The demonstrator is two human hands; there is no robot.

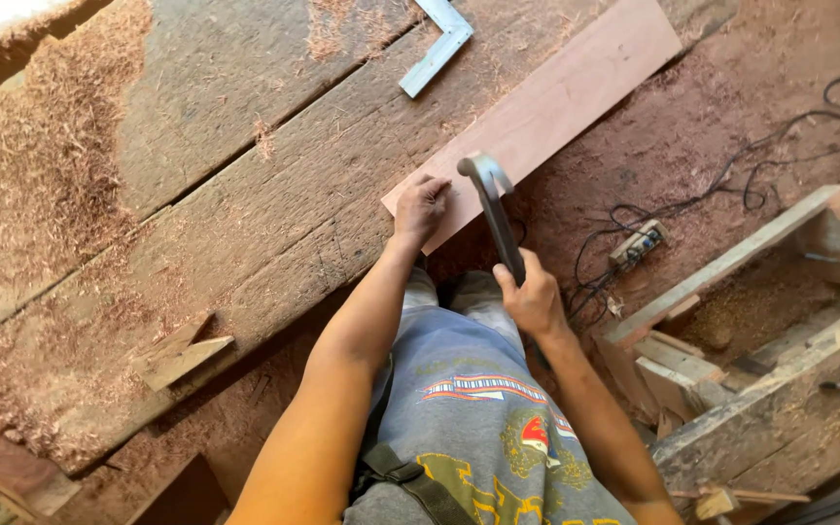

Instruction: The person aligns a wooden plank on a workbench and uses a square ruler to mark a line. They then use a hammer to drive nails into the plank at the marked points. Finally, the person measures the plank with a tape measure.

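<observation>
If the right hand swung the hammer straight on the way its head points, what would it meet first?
Probably the near end of the board, close to the left hand pressing on it. The right hand holds the hammer above that end; its height over the board is unclear.

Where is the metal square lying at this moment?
In the head view, the metal square lies at the top centre on the rough workbench, just left of the far part of the reddish board, well beyond both hands.

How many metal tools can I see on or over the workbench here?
2. A hammer is held in the right hand above the reddish board; a metal square lies at the bench's far edge. Sawdust may hide others.
</observation>
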